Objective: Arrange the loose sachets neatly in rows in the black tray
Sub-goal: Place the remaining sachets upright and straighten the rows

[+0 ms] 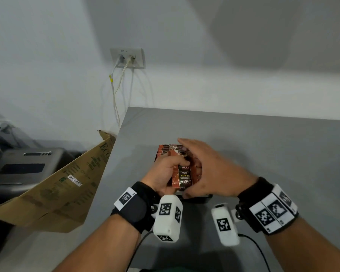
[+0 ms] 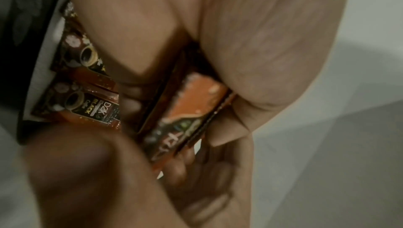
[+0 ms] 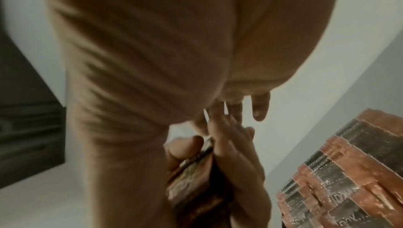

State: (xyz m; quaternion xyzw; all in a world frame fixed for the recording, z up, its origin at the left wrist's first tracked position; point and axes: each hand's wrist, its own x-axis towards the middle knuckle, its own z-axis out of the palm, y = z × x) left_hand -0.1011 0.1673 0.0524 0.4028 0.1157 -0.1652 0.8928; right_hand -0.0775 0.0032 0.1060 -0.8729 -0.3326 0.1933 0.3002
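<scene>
A black tray (image 1: 201, 199) lies on the grey table, mostly hidden under my hands. Brown-orange coffee sachets (image 1: 164, 150) stand in a row at its far left; the right wrist view shows them overlapping (image 3: 348, 171). My left hand (image 1: 165, 173) grips a small stack of sachets (image 1: 183, 175) over the tray, thumb on top and fingers curled beneath (image 2: 196, 111). My right hand (image 1: 208, 165) hovers flat above the tray with straight fingers next to the held stack, its thumb by the tray's near edge. More sachets (image 2: 87, 104) lie in the tray (image 2: 19, 45) below.
The grey table (image 1: 273, 146) stretches right and back to the white wall. Its left edge runs beside an open cardboard box (image 1: 67, 185) and a grey machine (image 1: 24, 165) lower down. A wall socket with cables (image 1: 128, 58) hangs behind the table's corner.
</scene>
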